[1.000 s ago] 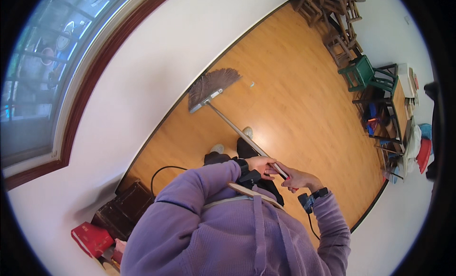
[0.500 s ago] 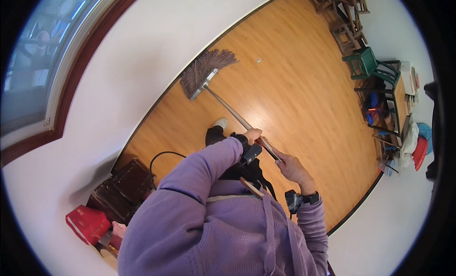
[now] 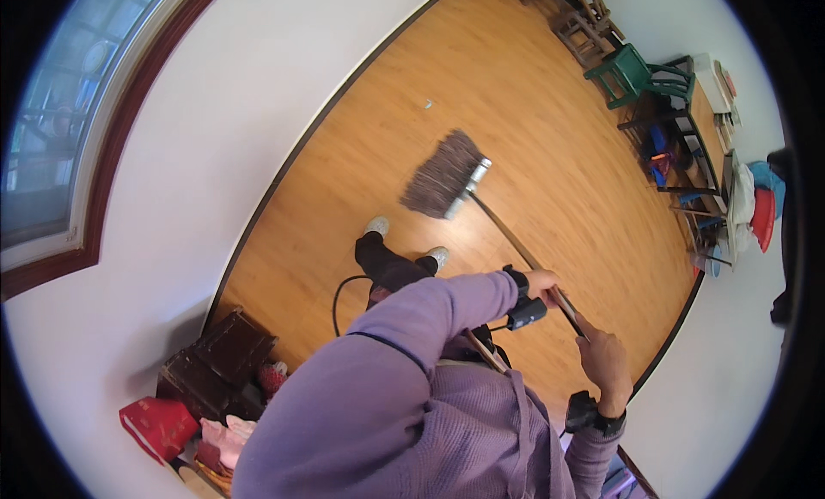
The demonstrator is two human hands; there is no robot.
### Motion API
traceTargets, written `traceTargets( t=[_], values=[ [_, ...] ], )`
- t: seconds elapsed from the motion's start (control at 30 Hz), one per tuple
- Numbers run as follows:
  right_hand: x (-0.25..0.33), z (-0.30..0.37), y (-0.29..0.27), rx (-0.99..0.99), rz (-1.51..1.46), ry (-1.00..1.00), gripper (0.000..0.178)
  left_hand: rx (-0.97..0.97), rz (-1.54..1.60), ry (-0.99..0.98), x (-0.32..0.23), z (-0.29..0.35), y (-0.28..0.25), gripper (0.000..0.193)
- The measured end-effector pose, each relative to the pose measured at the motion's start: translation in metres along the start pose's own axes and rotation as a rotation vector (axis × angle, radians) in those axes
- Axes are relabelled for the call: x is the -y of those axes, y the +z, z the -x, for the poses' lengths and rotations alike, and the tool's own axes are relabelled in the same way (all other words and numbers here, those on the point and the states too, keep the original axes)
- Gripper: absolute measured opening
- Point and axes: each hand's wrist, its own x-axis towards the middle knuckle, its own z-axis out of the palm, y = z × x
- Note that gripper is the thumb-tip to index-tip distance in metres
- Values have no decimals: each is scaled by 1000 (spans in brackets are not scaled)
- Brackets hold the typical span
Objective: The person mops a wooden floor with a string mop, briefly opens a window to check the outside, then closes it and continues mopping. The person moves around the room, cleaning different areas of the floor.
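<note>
A long-handled broom (image 3: 449, 173) with grey-brown bristles and a silver clamp rests on the wooden floor, its head a little beyond my feet. From the clamp, the thin handle slants down to the right toward my body. My left hand (image 3: 541, 283) is closed round the handle at its middle part. Higher up, close to the handle's end, my right hand (image 3: 604, 355) wraps round it as well. A small pale scrap (image 3: 428, 105) lies on the floor beyond the bristles.
Along the right wall stand wooden stools (image 3: 583, 37), a green chair (image 3: 626, 69), a table (image 3: 708, 136) and a red basin (image 3: 763, 218). At the lower left are a dark brown chest (image 3: 219, 362) and a red bag (image 3: 159, 426). A white wall with a window bounds the left.
Both hands have moved right and nearer, drawing the broom along. Its head has left the wall's edge and swept right over the floor. My second shoe has come into view.
</note>
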Motion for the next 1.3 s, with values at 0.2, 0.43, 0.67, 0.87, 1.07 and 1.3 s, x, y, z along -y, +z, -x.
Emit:
traceTargets(
  t=[0.2, 0.43, 0.67, 0.87, 1.07, 1.3],
  values=[
    [8, 32, 5, -261, 271, -116, 49, 144, 229, 62, 26, -10, 43, 11],
    [23, 39, -44, -304, 262, 43, 48, 477, 192, 46, -7, 30, 75, 15],
    [1, 94, -115, -485, -15, 11, 43, 632, -15, -76, -54, 117, 125, 27],
    [-15, 68, -153, -579, -552, -69, 36, 640, -97, -47, -117, 159, 133, 28],
    [-32, -60, -119, -220, -907, -93, 31, 247, -89, 116, -207, 145, 79, 27],
    [160, -253, -35, -272, -807, -243, 32, -398, -83, 217, -296, 148, -58, 26]
  ],
)
